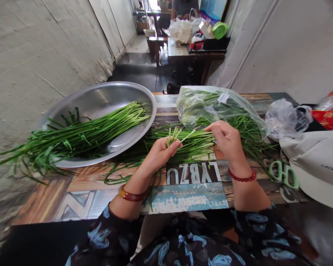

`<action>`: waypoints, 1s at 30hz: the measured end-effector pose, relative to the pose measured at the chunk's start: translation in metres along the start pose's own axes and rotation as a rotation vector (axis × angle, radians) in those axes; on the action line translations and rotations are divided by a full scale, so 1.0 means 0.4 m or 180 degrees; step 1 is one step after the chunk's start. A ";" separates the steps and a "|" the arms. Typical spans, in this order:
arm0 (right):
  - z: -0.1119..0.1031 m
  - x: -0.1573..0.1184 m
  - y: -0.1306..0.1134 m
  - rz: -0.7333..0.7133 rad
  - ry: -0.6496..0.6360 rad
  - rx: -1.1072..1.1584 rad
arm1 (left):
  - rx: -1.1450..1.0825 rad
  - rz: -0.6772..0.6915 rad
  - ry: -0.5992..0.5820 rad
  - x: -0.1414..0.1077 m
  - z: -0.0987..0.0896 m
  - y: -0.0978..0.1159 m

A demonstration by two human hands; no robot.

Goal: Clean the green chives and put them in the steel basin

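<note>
My left hand [164,151] is closed around a small bunch of garlic chives [173,136], their pale cut ends pointing up. One whitish stalk leans out of that bunch to the right. My right hand [226,142] is pinched, fingertips pointing left over the ends of a loose pile of chives [197,146] on the table; what it pinches, if anything, is too small to tell. A large metal basin [119,88] stands at the left with a thick bundle of chives [100,129] in it, leaves hanging over its rim. Behind my hands, a clear plastic bag [211,98] holds more chives.
Green-handled scissors [283,173] lie at the right beside a pale cap [316,162]. A crumpled clear bag [283,116] and a red package [330,118] sit beyond. The patterned table [188,197] ends close to my body. A person [184,9] is at a cluttered far table.
</note>
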State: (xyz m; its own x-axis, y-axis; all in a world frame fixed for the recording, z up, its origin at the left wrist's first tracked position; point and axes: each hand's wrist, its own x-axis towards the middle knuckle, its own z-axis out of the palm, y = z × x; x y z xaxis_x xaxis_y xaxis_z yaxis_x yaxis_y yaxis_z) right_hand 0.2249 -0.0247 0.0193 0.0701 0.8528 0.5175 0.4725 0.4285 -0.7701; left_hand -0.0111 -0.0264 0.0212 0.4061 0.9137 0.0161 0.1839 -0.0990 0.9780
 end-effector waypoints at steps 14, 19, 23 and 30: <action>0.026 0.005 0.041 0.1135 0.0692 0.1726 | -0.0156 0.0327 0.1058 0.009 -0.028 0.005; 0.004 0.014 0.089 0.1127 0.0852 0.1916 | -0.0551 0.0420 0.1179 0.004 -0.036 0.016; -0.009 0.024 0.101 0.1274 0.0900 0.2347 | -0.0540 0.0420 0.1275 -0.002 -0.030 0.024; -0.033 0.020 0.011 0.0926 0.0003 0.2383 | -0.0685 0.0419 0.1183 0.000 -0.034 0.028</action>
State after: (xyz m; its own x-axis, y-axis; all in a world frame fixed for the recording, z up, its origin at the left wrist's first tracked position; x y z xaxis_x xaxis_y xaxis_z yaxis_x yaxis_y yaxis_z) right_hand 0.2394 -0.0198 0.0250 0.1007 0.9610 0.2576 -0.2794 0.2758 -0.9197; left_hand -0.0211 -0.0222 0.0349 0.0573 0.9822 0.1787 -0.0543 -0.1757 0.9830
